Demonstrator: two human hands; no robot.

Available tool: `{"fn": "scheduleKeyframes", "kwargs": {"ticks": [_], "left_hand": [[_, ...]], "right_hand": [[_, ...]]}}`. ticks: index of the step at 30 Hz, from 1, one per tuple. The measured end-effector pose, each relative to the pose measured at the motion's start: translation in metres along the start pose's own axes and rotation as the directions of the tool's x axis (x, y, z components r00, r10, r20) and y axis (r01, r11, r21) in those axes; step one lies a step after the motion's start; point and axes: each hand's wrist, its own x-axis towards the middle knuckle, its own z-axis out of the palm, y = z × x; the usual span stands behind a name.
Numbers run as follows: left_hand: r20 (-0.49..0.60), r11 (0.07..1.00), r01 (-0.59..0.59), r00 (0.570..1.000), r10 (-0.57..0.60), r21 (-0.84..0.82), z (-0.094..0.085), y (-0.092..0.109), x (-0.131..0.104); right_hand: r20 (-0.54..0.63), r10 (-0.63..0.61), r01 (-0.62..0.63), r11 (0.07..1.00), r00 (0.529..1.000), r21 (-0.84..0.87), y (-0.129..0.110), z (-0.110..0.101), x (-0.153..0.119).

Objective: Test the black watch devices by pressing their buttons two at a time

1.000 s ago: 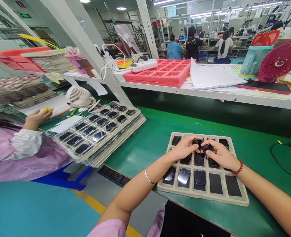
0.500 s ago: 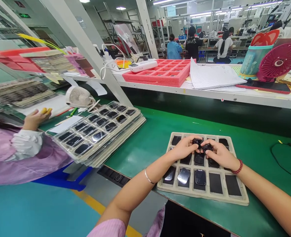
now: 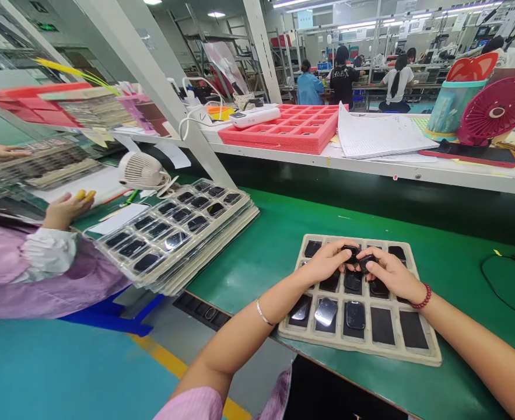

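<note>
My left hand is closed around a small glossy black piece shaped like a smartwatch case. A similar black case is pinched in my right hand, close beside the first one. Both hands are just above a cream tray with rows of square pockets. Rounded black cases, such as one dark case in the front row, lie in several pockets. Two front pockets at the right show only their dark bottoms. My hands hide part of the back and middle rows.
To the left, stacked trays of black pieces overhang the table edge, near a white fan. A co-worker's hand with yellow fingertips is beyond them. A shelf spans the back, carrying a red foam tray. A black cable lies right.
My fingers have shifted slightly on the two cases, which stay close together over the tray. A co-worker's other hand now shows over the stack at far left.
</note>
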Motion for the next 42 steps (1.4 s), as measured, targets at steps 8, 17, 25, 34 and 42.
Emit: {"fn": "scheduleKeyframes", "kwargs": {"ticks": [8,17,25,34,42], "left_hand": [[-0.003,1.0,0.026,1.0,-0.026,-0.008,0.0005,-0.0016,0.0013],[-0.007,1.0,0.002,1.0,-0.002,0.016,0.0019,-0.0014,0.0001],[-0.034,0.998,0.0,0.999,-0.002,-0.058,-0.0012,-0.002,0.0002],[0.006,0.999,-0.015,1.0,0.015,0.049,-0.0007,-0.007,0.0017],[-0.001,0.999,0.008,1.0,-0.008,0.04,0.0,-0.007,0.0016]], "right_hand": [[-0.003,0.01,-0.01,1.0,1.0,0.009,0.0013,0.0009,-0.0002],[0.002,0.014,-0.014,1.0,1.0,0.022,0.001,0.0007,0.0],[-0.008,-0.009,0.01,0.99,1.0,0.141,0.0036,-0.0009,-0.0006],[-0.012,0.011,-0.01,0.996,1.0,0.088,0.0026,0.0001,-0.0008],[-0.003,0.007,-0.006,0.998,1.0,0.061,0.0041,-0.0002,-0.0001]]}}
